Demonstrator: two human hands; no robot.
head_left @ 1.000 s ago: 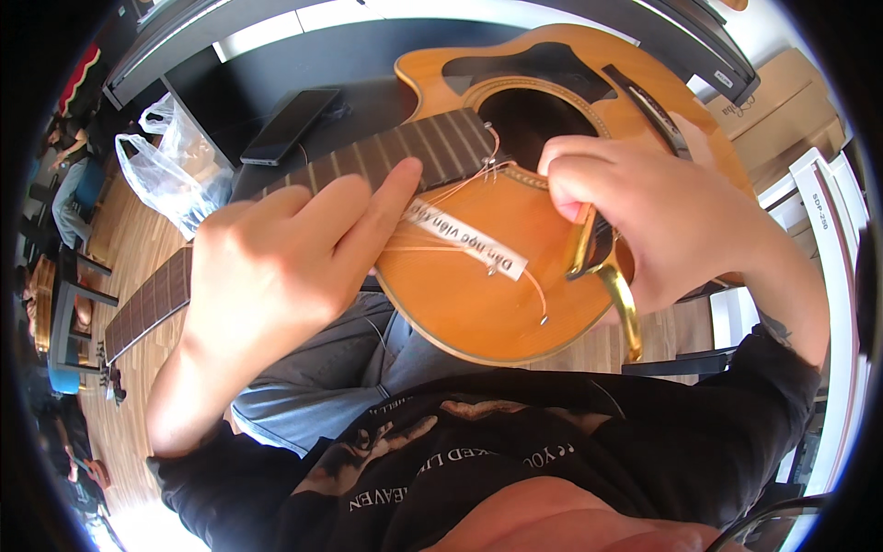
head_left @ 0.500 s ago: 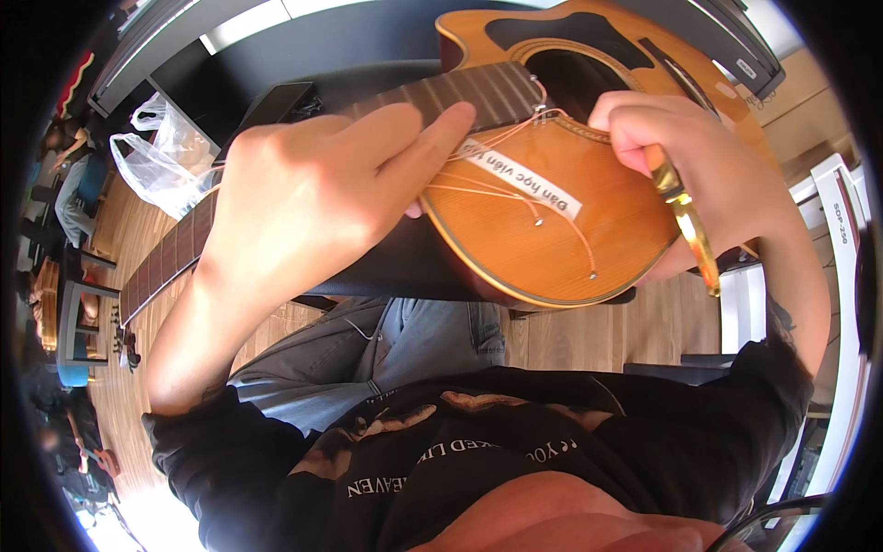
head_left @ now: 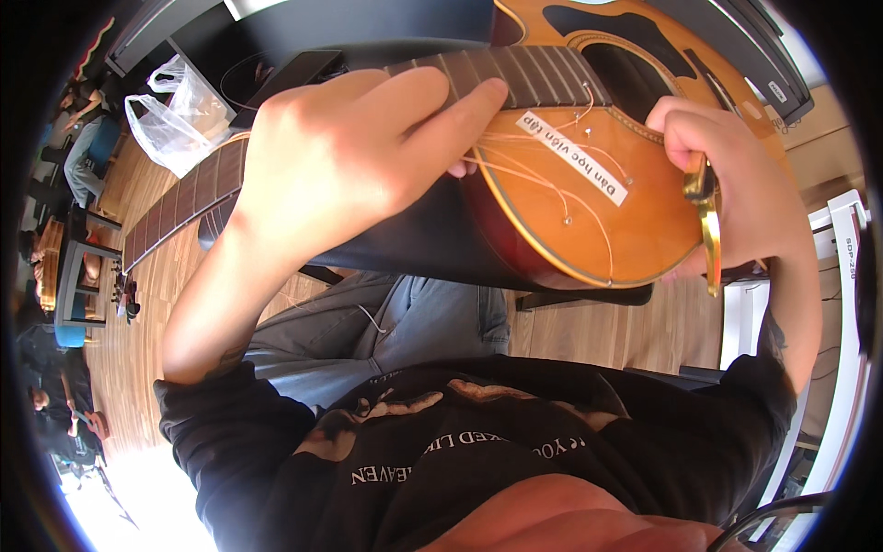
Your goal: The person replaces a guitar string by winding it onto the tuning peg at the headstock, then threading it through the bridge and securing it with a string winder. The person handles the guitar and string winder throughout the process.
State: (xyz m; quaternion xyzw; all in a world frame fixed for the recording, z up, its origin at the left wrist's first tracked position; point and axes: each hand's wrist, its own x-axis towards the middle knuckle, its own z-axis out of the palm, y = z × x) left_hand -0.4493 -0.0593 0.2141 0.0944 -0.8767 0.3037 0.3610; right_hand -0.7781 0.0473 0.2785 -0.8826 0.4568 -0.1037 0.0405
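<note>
An orange-brown acoustic guitar [head_left: 515, 212] lies across my lap, its neck toward the left. My left hand [head_left: 340, 156] is closed over the neck [head_left: 451, 78], with the index finger stretched along the fretboard. Thin coppery guitar strings [head_left: 543, 177] run out from under that hand. Their loose ends, tipped with small metal balls, lie over the guitar's top beside a white label [head_left: 572, 158]. At the right, beside the sound hole [head_left: 625, 72], my right hand [head_left: 736, 166] is curled around a shiny gold metal piece [head_left: 706, 216], whose exact kind I cannot make out.
A clear plastic bag [head_left: 179, 120] sits at the far left, near a dark flat device [head_left: 299, 78]. Black padded seating [head_left: 386, 244] is under the guitar. White equipment [head_left: 837, 267] stands at the right. Other people [head_left: 83, 120] and a dark stool [head_left: 83, 276] are at the left.
The guitar and both hands have shifted slightly to the right and up in the view. The loose string ends lie differently over the guitar's top. Both hands keep their grip.
</note>
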